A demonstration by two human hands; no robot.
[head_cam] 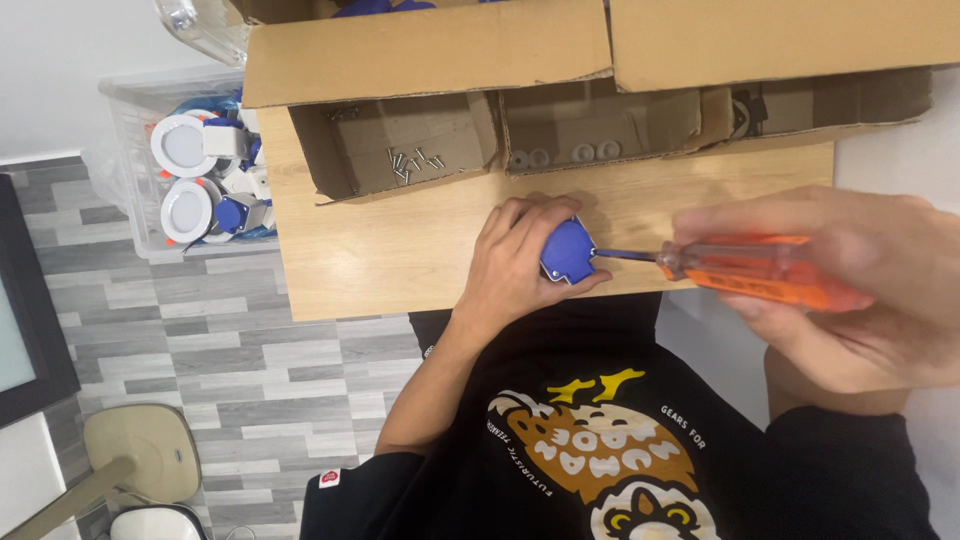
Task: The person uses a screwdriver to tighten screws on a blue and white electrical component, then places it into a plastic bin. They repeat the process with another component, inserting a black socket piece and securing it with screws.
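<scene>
My left hand (520, 262) grips a small blue and white plastic part (568, 251) and holds it against the near edge of the wooden table (400, 250). Gripped in my right hand (860, 290) is a screwdriver with a clear orange handle (760, 272). Its metal shaft (625, 255) points left, and the tip meets the right side of the blue part.
Open cardboard boxes stand along the table's far side: one (400, 140) holds loose screws (412, 163), another (600, 125) holds small round washers (560, 156). A clear plastic bin (135, 175) of round white lamp parts sits on the grey floor at the left.
</scene>
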